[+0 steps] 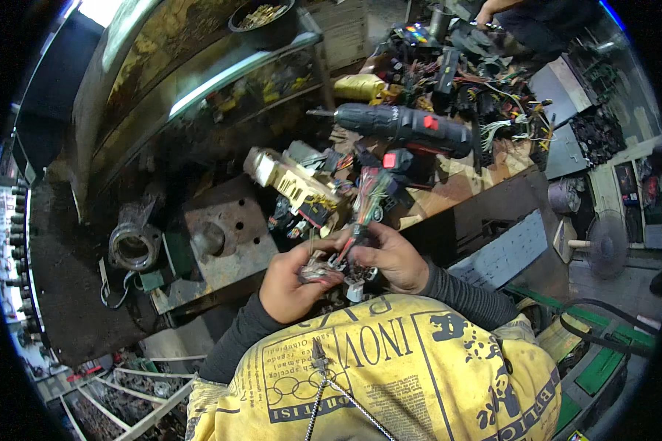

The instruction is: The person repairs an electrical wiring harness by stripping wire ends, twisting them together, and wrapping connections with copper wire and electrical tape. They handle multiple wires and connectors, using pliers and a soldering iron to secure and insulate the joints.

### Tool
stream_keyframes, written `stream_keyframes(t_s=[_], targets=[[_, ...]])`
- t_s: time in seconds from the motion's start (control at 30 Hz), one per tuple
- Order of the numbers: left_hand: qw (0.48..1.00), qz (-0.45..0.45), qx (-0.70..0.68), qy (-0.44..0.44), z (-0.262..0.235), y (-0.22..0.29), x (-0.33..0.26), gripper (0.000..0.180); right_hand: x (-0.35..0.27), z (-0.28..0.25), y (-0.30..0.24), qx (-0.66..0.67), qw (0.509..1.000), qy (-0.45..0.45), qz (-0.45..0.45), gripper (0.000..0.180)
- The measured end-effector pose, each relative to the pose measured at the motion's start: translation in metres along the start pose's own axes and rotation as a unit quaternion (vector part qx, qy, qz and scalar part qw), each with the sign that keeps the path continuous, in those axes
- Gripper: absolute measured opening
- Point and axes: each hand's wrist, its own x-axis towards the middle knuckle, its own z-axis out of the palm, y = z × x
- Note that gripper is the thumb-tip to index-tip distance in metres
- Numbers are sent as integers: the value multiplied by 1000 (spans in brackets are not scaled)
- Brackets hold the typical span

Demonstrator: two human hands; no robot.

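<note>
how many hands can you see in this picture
3. The person's left hand and right hand meet low in the middle, both gripping a wire bundle with connectors. Another person's hand is at the top edge, right of centre. Others may be hidden.

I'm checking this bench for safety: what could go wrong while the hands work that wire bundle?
The left hand and right hand pinch a wire bundle that runs into the clutter, so a tug might drag the beige connector block off the bench. The drill lies close by, its bit exposed; snagged wires could shift it. Thin wires may break if pulled hard.
</note>
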Motion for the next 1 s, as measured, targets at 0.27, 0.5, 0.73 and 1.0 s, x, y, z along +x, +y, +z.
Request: stream_keyframes(t_s=[0.27,0.5,0.73,1.0], targets=[[990,38,-120,61,11,19,49,30,-69,-59,-41,-43,981,-18,-186,25],[951,228,-191,-83,20,104,130,47,-111,-108,-83,-105,940,78,-314,29],[974,176,-138,44,90,158,283,30,-136,-201,-164,-122,908,92,-389,26],[985,0,36,171,119,100,450,43,-170,-318,-285,-150,924,98,-339,29]])
